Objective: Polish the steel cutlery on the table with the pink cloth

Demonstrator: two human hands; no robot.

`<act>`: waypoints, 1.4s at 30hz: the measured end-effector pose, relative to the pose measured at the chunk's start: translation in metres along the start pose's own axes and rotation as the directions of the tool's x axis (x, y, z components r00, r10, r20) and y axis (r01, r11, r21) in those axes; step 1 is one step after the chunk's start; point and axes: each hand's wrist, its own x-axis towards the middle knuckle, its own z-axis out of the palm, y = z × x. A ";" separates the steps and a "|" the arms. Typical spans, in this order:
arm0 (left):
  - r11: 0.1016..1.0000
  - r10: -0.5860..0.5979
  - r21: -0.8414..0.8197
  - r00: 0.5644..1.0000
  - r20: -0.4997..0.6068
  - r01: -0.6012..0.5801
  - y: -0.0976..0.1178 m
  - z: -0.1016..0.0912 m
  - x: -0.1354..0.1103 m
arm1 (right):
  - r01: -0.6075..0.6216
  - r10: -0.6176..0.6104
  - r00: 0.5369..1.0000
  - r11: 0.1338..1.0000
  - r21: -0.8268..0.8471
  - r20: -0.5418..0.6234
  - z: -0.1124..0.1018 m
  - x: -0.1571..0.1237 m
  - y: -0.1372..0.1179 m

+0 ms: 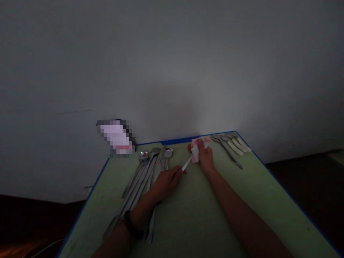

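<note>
My left hand [168, 181] is closed around one end of a slim, pale piece of cutlery [187, 163]. Its other end disappears into a white cloth or napkin with pink-red marks [196, 153], so I cannot tell its kind. Fingers of my right hand [205, 157] pinch that cloth around the hidden end, near the table's far edge. Left of and partly beneath my left forearm lies a loose group of metal cutlery, with a shiny ladle-like spoon [144, 155], a large spoon [155, 152] and a small spoon [168, 153] among it.
Right of my hands, a dark metal spoon [228, 152] lies beside several pieces with cream handles [237, 146]. A blurred-out phone-like device [115, 137] leans on the wall at the back left. The green tabletop [193, 222] has a blue rim and meets a grey wall [172, 64].
</note>
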 end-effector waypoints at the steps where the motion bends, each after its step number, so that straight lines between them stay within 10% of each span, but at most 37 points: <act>1: 1.000 0.002 -0.001 1.000 0.001 -0.002 0.000 0.000 0.000 | -0.006 0.006 1.000 1.000 0.010 0.010 0.001 -0.001 -0.001; 15: 0.996 -0.015 0.093 1.000 -0.011 0.015 -0.003 0.007 0.001 | -0.146 0.121 0.952 0.987 0.068 0.281 0.013 -0.019 -0.003; 33: 0.978 0.094 0.193 0.993 -0.069 -0.079 -0.001 0.009 -0.002 | -0.138 0.117 0.978 0.984 0.116 0.171 0.011 -0.016 -0.008; 42: 0.962 0.128 0.251 0.990 -0.067 -0.107 0.003 0.009 -0.005 | 0.067 0.008 0.968 0.955 -0.290 0.251 0.006 -0.036 -0.016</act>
